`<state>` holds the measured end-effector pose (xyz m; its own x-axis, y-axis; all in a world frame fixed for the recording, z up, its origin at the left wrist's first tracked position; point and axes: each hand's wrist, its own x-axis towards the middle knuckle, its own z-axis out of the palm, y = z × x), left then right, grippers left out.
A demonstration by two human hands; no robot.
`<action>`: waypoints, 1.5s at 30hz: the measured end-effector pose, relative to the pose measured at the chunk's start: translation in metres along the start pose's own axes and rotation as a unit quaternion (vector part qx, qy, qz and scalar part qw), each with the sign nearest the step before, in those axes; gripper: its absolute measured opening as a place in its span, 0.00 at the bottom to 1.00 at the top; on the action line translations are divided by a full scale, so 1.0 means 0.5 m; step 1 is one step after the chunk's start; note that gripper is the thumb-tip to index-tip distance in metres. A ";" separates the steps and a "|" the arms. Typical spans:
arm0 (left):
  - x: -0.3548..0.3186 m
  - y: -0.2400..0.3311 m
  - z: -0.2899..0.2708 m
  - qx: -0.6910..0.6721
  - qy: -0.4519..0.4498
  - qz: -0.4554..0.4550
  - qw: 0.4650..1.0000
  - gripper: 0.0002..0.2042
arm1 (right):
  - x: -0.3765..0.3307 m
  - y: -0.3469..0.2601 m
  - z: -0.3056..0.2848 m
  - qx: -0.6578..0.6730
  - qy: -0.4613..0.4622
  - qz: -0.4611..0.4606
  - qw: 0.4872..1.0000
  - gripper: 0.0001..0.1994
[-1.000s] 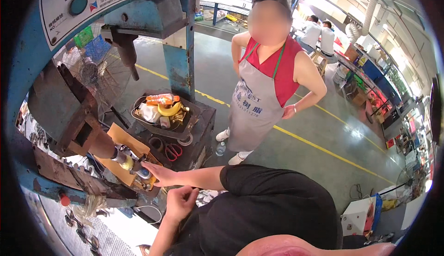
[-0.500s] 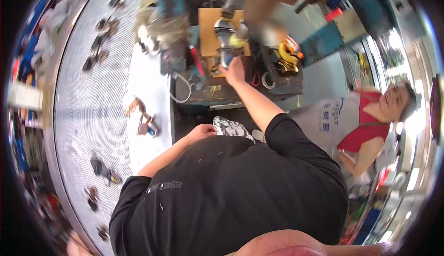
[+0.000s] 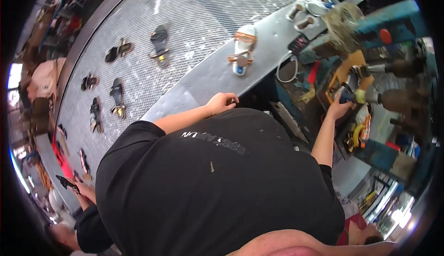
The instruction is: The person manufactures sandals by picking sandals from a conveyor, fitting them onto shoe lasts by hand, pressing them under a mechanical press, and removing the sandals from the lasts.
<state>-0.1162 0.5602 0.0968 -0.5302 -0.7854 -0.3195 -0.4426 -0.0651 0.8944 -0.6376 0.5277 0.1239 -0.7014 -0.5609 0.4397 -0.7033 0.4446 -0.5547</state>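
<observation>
My right hand (image 3: 341, 109) is closed on the near end of a sandal (image 3: 353, 76), whose dark blue tip shows by my fingers. The sandal lies over a tan board (image 3: 342, 70) on the machine's worktable, with a pale yellow-green piece of the machine (image 3: 360, 95) close against it. My left hand (image 3: 223, 103) hovers at the edge of the metal ledge, its fingers loosely bent and nothing in them. Beyond it, a white-soled sandal with brown straps (image 3: 244, 48) rests on the ledge (image 3: 185, 94).
Several dark sandals, one of them a black sandal (image 3: 159, 43), lie on the ribbed conveyor belt (image 3: 138, 20). White shoe parts (image 3: 305, 22) stand on the far ledge. A white cable loop (image 3: 287, 71) hangs beside the worktable. At lower left, a co-worker's hand (image 3: 83, 190) holds a black sandal.
My view has turned left toward the conveyor. My left hand has gone from my lap to the ledge's edge. My right hand stays on the sandal at the machine.
</observation>
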 end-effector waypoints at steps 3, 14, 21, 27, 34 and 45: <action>-0.039 -0.049 -0.068 -0.004 0.168 -0.020 0.986 0.11 | -0.009 -0.028 -0.008 -0.055 0.016 -0.023 0.998 0.33; -0.243 -0.577 -0.785 0.457 0.483 -0.140 0.734 0.24 | -0.069 -0.107 -0.024 -0.060 -0.078 0.069 0.993 0.43; -0.123 -0.504 -0.901 0.528 0.166 -0.450 0.701 0.39 | -0.383 -0.074 -0.092 -0.072 -0.125 0.023 0.989 0.41; -0.085 -0.520 -0.915 0.522 0.227 -0.363 0.737 0.17 | -0.421 -0.034 -0.143 0.021 -0.183 0.095 0.978 0.32; 0.051 -0.338 -0.977 0.350 0.483 -0.036 0.802 0.17 | -0.136 -0.075 -0.058 0.023 -0.010 0.075 0.997 0.37; 0.142 0.048 -0.402 0.134 0.288 0.162 0.934 0.04 | -0.030 -0.047 -0.062 0.076 -0.009 0.033 0.997 0.40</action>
<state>-0.0192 0.3790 0.1586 -0.2251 -0.9432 0.2442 -0.5333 0.3290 0.7793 -0.6144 0.5473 0.1522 -0.7420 -0.5467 0.3879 -0.6296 0.3696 -0.6833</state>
